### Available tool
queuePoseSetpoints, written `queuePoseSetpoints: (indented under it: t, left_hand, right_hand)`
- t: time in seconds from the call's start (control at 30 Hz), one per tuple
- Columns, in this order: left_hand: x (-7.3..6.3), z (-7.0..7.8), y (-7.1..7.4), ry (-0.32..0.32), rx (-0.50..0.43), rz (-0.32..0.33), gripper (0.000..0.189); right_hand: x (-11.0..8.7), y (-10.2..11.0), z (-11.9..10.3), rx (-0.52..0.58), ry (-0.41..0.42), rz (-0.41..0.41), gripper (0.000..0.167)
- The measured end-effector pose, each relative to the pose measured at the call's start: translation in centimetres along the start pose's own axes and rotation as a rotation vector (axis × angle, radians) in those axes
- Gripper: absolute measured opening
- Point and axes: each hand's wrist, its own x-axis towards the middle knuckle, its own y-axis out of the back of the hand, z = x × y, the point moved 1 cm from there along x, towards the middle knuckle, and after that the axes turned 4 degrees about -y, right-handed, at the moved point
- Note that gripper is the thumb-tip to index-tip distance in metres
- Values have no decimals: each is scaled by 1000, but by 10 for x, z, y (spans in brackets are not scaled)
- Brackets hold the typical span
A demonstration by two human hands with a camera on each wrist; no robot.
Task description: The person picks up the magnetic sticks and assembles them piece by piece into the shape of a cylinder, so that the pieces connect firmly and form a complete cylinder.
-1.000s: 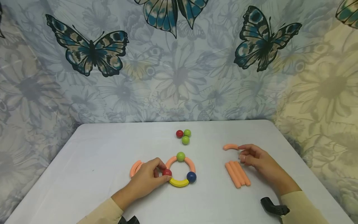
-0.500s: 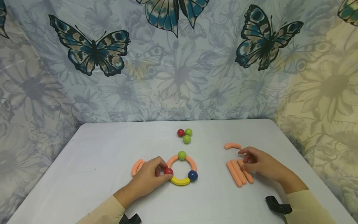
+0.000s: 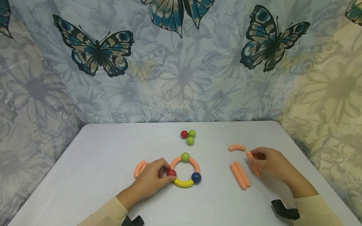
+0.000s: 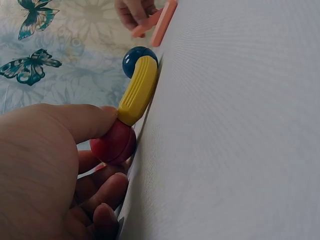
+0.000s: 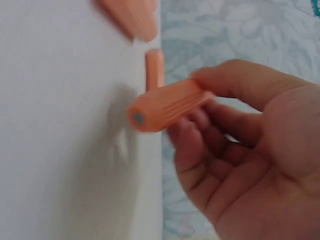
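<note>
A ring of curved rods and balls lies mid-table: a green ball on top, a blue ball at right, a yellow curved rod along the bottom and orange curved rods at the sides. My left hand pinches the red ball at the ring's left. On the right, my right hand holds an orange rod between thumb and fingers; a grey spot shows in its end. Two straight orange rods lie side by side to its left.
One orange curved rod lies beyond the straight rods. Behind the ring sit a loose red ball and two green balls. More orange curved rods lie partly behind my left hand. The white table ends at a butterfly-print cloth.
My right hand has taken one orange rod from the straight group and drawn it to the right, away from the other two. My left hand stays at the red ball.
</note>
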Motion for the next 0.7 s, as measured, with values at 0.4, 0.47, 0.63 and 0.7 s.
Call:
queuePoseSetpoints:
  t: [0.4,0.47,0.63,0.7]
  left_hand:
    - [-1,1,2,4,18,13,25]
    - [-1,2,3,5,20,13,25]
    - [-1,2,3,4,18,8,25]
    - [0,1,2,0,16,9,25]
  right_hand:
    - [-6,-28,-47,359,237,94,37]
    - [-5,-37,-57,400,265,74,35]
    - [-1,-61,-77,437,315,44,37]
    - [2,-71,-83,421,333,42,39]
